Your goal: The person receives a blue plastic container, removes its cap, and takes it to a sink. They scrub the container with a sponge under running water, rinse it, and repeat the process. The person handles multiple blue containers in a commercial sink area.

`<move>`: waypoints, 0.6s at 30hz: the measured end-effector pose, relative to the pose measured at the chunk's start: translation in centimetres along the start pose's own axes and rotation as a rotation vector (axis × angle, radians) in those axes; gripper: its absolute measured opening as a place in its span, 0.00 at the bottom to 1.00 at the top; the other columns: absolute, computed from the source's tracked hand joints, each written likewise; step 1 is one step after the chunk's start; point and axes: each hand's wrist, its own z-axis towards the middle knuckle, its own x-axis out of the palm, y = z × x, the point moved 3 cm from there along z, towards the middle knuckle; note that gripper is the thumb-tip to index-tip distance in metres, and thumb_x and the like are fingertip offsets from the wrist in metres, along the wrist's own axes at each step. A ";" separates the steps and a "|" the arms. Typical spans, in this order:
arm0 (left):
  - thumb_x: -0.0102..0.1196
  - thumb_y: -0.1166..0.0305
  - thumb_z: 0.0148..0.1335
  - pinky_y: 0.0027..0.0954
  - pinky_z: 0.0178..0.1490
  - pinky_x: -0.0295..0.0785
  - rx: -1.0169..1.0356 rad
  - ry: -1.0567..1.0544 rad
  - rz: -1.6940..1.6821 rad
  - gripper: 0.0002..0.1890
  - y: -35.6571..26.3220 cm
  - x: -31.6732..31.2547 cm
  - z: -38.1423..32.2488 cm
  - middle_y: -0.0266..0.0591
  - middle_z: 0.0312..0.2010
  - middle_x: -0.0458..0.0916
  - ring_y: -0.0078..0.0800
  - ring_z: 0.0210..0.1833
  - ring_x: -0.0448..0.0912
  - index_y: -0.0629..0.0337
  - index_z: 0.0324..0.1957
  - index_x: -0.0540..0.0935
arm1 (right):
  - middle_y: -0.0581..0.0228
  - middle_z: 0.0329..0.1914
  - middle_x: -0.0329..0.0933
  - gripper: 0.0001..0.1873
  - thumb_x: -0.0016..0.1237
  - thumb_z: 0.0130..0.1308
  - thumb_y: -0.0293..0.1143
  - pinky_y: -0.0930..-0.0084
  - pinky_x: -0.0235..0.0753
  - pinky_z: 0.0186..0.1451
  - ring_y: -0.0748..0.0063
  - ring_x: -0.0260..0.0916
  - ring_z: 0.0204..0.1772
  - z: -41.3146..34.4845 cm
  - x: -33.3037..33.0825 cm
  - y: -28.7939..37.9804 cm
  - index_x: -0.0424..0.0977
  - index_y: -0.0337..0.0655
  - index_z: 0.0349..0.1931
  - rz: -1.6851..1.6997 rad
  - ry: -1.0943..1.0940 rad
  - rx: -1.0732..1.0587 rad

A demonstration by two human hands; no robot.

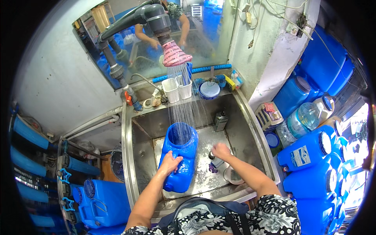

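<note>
My left hand [170, 163] grips the handle of a blue plastic water jug [185, 173] that leans in a stainless steel sink [141, 167]. Its wide, uncapped mouth tilts toward the far side, and water from a shower-like outlet wrapped in pink printed tape [175, 54] falls into and around it. Right of the jug, my right hand [221, 151] hovers over the sink floor with fingers curled. Whether it holds anything is hidden. Below it lie a small purple-and-white item [213, 168] and a clear round container [233, 175].
A dark bottle [221, 121] stands in the sink's far corner. White plastic containers [170, 90] and a lidded tub [209, 90] line the back ledge. An orange-handled valve [128, 98] is at left. Blue jugs crowd the right [308, 182] and lower left [108, 199]. A mirror [202, 32] hangs behind.
</note>
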 end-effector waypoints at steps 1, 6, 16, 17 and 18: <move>0.63 0.65 0.58 0.30 0.12 0.63 0.013 0.035 0.026 0.28 -0.2 -0.9 0.1 0.39 0.18 0.73 0.25 0.12 0.69 0.73 0.53 0.66 | 0.49 0.28 0.81 0.14 0.44 0.54 0.36 0.58 0.79 0.38 0.48 0.80 0.33 -0.8 2.2 -3.1 0.81 0.36 0.23 -0.024 0.352 0.055; 0.66 0.59 0.56 0.28 0.20 0.66 0.033 0.329 0.276 0.32 -1.5 -3.0 0.8 0.38 0.18 0.73 0.24 0.14 0.71 0.73 0.54 0.69 | 0.50 0.30 0.81 0.10 0.53 0.43 0.28 0.68 0.78 0.42 0.61 0.80 0.35 -5.6 11.5 -13.9 0.82 0.34 0.27 -0.683 1.190 -0.059; 0.48 0.32 0.59 0.33 0.37 0.77 -0.001 -0.100 -0.845 0.37 -7.6 -16.9 15.3 0.39 0.31 0.79 0.32 0.32 0.79 0.64 0.42 0.77 | 0.52 0.39 0.80 0.16 0.52 0.41 0.26 0.69 0.75 0.49 0.62 0.76 0.45 -8.9 15.2 -20.6 0.80 0.36 0.35 -0.345 1.163 0.079; 0.48 0.29 0.56 0.37 0.40 0.78 -0.053 -0.108 -1.130 0.41 -8.3 -18.7 16.7 0.43 0.34 0.78 0.37 0.35 0.79 0.66 0.44 0.75 | 0.52 0.39 0.79 0.17 0.52 0.40 0.26 0.69 0.75 0.49 0.62 0.76 0.46 -9.0 15.2 -20.8 0.80 0.37 0.36 -0.327 1.162 0.088; 0.51 0.30 0.55 0.42 0.43 0.78 -0.082 -0.204 -1.261 0.41 -8.6 -20.1 17.9 0.46 0.37 0.76 0.41 0.38 0.78 0.66 0.45 0.72 | 0.52 0.40 0.79 0.18 0.52 0.40 0.26 0.70 0.75 0.50 0.62 0.75 0.47 -9.1 15.2 -20.9 0.80 0.37 0.37 -0.314 1.161 0.089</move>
